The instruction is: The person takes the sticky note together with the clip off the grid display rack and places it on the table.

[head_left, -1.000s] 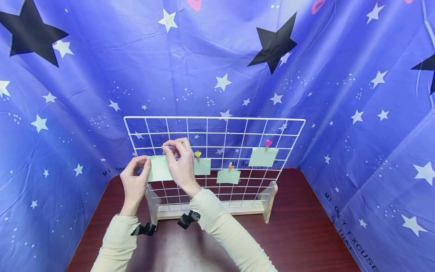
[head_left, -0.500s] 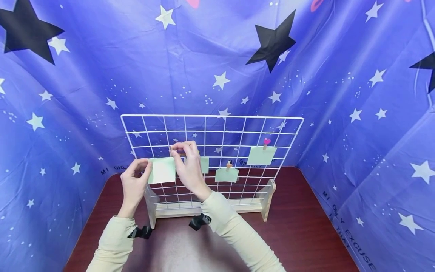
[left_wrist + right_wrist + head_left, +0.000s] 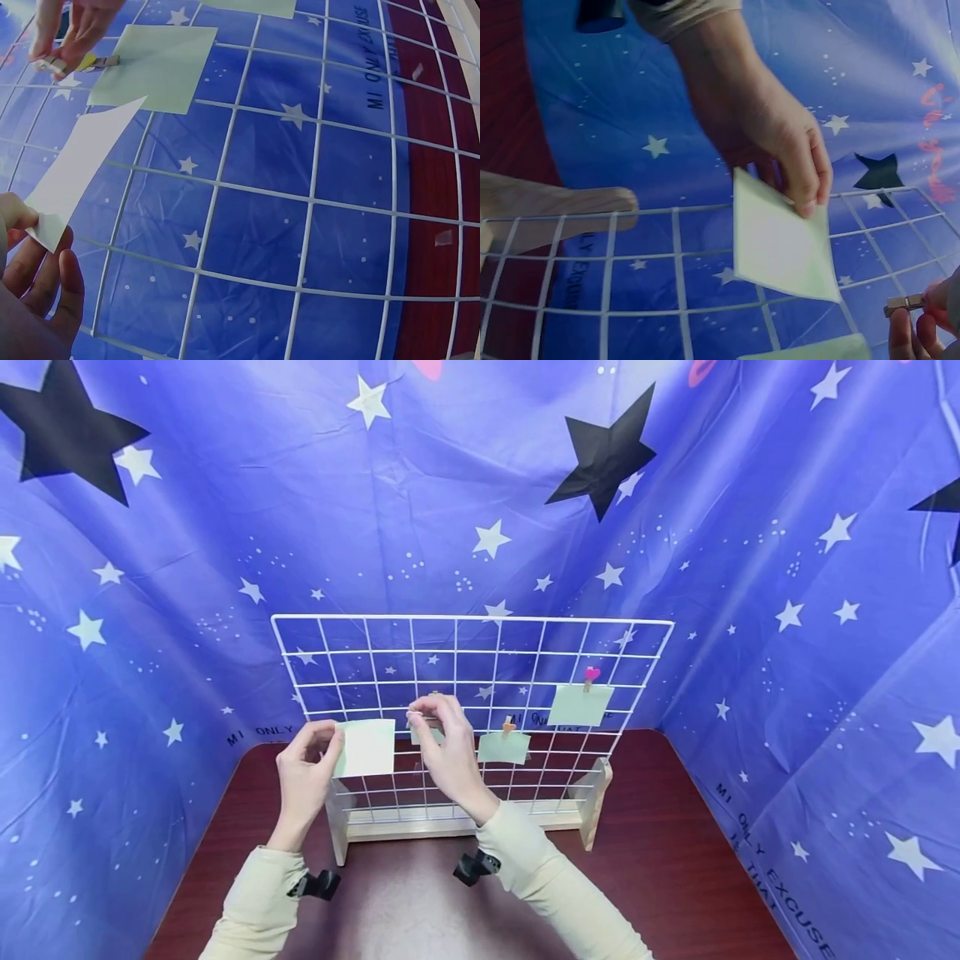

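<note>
Just in front of the white wire grid (image 3: 472,617), we hold up a loose, pale green square of thin paper (image 3: 365,747). It extends rightward from the narrow grip of our left hand (image 3: 303,768), which pinches its left edge; its sides look nearly equal, so we see no clear long axis. Its free right edge faces our right hand (image 3: 453,756), just beside it but apart, whose fingers pinch a small pale wooden clothespin (image 3: 904,303). Our left hand is thus the nearer; whether the sheet touches the wires, we cannot tell. Smooth and matt, it bows slightly.

Behind our right hand, we see a partly hidden green paper square (image 3: 161,67) under a wooden clip with a yellow heart (image 3: 88,60). Further right hang a small green paper oblong (image 3: 504,748) and a larger green paper sheet (image 3: 580,707), each clipped at its top. Slim wires rise from a pale wooden stand (image 3: 465,829) on the dark red, grained table (image 3: 675,860), before a creased blue star-printed cloth (image 3: 420,485).
</note>
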The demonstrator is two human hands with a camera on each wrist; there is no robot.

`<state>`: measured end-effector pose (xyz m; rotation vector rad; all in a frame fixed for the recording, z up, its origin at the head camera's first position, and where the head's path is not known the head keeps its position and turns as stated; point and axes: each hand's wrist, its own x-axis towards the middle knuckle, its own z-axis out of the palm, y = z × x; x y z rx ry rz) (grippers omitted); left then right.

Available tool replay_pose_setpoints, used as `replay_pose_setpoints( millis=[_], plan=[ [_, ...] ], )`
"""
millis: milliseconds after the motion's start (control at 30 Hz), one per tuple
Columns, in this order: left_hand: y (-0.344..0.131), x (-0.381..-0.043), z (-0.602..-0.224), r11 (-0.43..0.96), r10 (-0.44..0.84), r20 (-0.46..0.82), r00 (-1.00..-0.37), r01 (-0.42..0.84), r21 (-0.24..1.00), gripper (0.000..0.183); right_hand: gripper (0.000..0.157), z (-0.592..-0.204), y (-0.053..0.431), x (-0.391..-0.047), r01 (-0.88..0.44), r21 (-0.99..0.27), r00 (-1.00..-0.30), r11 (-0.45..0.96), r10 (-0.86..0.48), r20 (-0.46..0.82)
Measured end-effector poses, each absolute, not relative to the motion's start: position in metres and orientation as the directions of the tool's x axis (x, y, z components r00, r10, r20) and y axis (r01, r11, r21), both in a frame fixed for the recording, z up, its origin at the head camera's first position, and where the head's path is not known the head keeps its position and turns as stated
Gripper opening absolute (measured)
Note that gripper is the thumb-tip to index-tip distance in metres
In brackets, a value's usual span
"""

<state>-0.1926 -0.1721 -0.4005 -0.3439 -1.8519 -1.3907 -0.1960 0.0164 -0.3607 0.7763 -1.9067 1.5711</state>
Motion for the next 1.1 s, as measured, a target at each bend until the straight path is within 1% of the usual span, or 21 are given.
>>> replay_pose_setpoints(
  millis=[400,567,733,933,1100],
  plan=[
    [-0.171,-0.189,-0.408,0.362,-0.243,0.701,-0.670,0.608,0.707,0.011,0.012,-0.396,0.034,-0.182,-0.744,-0.640,-0.666,0.189,-0.134,0.734],
    [-0.171,-0.188,-0.412,0.364,-0.236,0.712,-0.661,0.619,0.696,0.011,0.012,-0.411,0.045,-0.181,-0.723,-0.651,-0.685,0.230,-0.123,0.718],
    [-0.172,-0.187,-0.415,0.357,-0.237,0.715,-0.657,0.626,0.694,0.011,0.012,-0.424,0.054,-0.179,-0.705,-0.669,-0.705,0.236,-0.132,0.696],
    [-0.173,-0.185,-0.420,0.352,-0.252,0.687,-0.681,0.597,0.721,0.010,0.013,-0.438,0.070,-0.175,-0.681,-0.683,-0.728,0.262,-0.145,0.670],
    [-0.171,-0.183,-0.428,0.341,-0.257,0.652,-0.714,0.564,0.752,0.009,0.014,-0.455,0.086,-0.174,-0.687,-0.665,-0.721,0.293,-0.154,0.676]
  ],
)
